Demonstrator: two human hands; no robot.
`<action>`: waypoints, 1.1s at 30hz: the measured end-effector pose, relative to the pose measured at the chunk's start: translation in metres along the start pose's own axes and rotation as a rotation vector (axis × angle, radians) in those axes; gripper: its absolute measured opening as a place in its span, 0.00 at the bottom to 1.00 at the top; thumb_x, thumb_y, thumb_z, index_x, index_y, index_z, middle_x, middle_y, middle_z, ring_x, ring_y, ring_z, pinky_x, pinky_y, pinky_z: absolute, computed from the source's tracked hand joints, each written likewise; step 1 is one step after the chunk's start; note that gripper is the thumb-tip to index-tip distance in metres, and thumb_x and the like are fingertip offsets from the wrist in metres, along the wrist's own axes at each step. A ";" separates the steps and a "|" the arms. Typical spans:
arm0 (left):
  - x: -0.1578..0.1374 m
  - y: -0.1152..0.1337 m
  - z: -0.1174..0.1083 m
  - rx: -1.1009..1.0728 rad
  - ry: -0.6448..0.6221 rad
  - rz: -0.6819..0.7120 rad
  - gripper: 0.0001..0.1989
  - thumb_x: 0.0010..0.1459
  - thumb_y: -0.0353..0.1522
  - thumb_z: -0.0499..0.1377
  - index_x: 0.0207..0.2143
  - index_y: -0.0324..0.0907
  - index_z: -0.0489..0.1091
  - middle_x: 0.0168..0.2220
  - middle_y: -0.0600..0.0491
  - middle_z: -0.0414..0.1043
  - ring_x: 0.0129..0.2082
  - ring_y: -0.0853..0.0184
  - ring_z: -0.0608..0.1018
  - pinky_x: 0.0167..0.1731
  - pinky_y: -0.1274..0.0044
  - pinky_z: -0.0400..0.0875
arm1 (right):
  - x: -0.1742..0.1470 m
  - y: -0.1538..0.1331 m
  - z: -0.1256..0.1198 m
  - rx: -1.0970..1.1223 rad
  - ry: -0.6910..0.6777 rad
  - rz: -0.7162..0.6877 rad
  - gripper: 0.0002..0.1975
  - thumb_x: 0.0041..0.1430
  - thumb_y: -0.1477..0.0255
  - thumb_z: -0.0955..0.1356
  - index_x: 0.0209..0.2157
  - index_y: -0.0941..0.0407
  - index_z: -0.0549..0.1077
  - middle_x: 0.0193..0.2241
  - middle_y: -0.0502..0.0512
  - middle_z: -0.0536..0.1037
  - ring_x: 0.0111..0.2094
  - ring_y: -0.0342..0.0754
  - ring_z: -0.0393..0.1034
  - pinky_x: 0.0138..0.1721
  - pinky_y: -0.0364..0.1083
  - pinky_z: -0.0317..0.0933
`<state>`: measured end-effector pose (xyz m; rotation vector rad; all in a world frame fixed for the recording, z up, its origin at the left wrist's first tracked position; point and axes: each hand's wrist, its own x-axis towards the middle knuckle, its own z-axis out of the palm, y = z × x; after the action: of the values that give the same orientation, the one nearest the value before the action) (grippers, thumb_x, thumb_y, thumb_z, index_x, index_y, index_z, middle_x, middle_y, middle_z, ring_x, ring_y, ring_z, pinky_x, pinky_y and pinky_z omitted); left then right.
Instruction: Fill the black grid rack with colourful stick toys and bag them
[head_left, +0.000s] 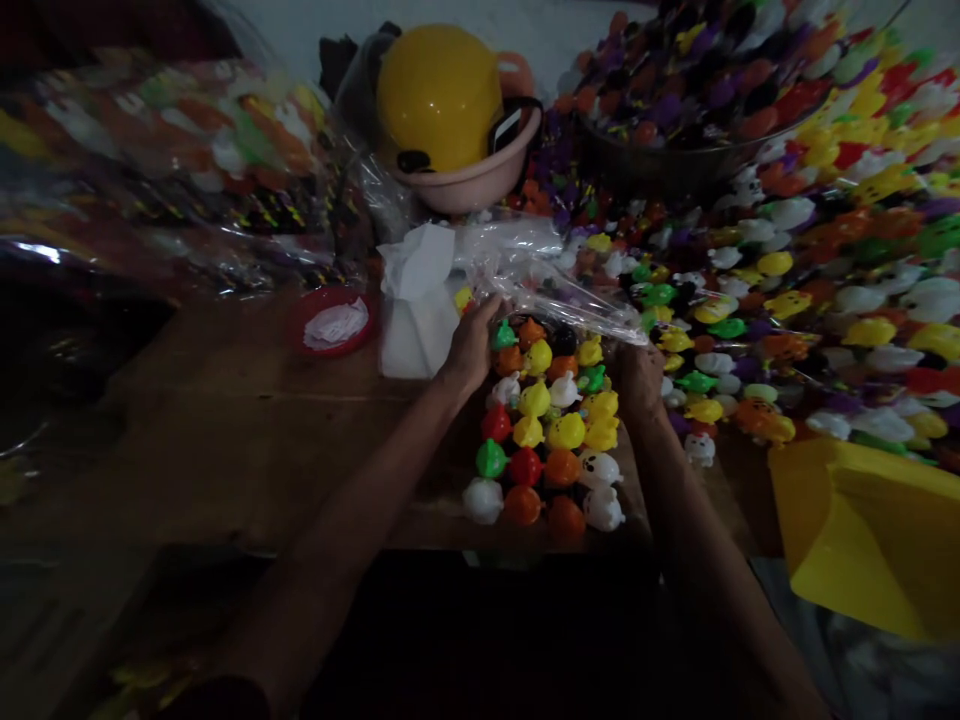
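Our left hand [472,345] and right hand [640,382] grip a plastic bag [559,292] beyond figurines [564,432] lined up toward the table's [300,450] near edge.

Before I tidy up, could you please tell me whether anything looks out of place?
The yellow helmet, perhaps: it sits in the pink basin at the back, odd among so many small figures. I see no clear damage.

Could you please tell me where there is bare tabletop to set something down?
The brown wooden tabletop looks bare below the round red plastic dish, left of the left forearm. Beyond the right hand, small multicoloured plastic figures crowd it.
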<state>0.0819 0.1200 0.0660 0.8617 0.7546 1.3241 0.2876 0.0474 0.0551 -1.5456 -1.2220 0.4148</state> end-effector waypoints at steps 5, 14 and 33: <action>-0.015 0.009 -0.014 0.157 0.123 0.173 0.14 0.59 0.44 0.61 0.30 0.43 0.70 0.31 0.53 0.75 0.33 0.67 0.78 0.34 0.78 0.74 | -0.011 -0.001 -0.012 0.097 -0.008 -0.005 0.13 0.50 0.58 0.66 0.27 0.54 0.70 0.24 0.51 0.72 0.27 0.47 0.67 0.31 0.46 0.66; -0.044 0.011 -0.058 0.700 0.085 0.632 0.11 0.62 0.40 0.59 0.30 0.44 0.70 0.26 0.56 0.69 0.27 0.69 0.70 0.30 0.78 0.67 | -0.027 0.007 -0.035 -0.081 -0.028 -0.295 0.16 0.60 0.57 0.63 0.31 0.52 0.77 0.34 0.60 0.80 0.38 0.57 0.76 0.42 0.56 0.70; -0.043 0.005 -0.070 0.946 0.103 0.595 0.13 0.55 0.36 0.63 0.26 0.45 0.60 0.23 0.59 0.64 0.23 0.71 0.68 0.27 0.79 0.63 | -0.021 0.023 -0.025 -0.357 -0.177 -0.504 0.23 0.60 0.55 0.63 0.16 0.52 0.69 0.21 0.57 0.72 0.31 0.54 0.64 0.35 0.55 0.63</action>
<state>0.0142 0.0842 0.0352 1.8866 1.3060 1.5220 0.3093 0.0183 0.0378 -1.4399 -1.8391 -0.0019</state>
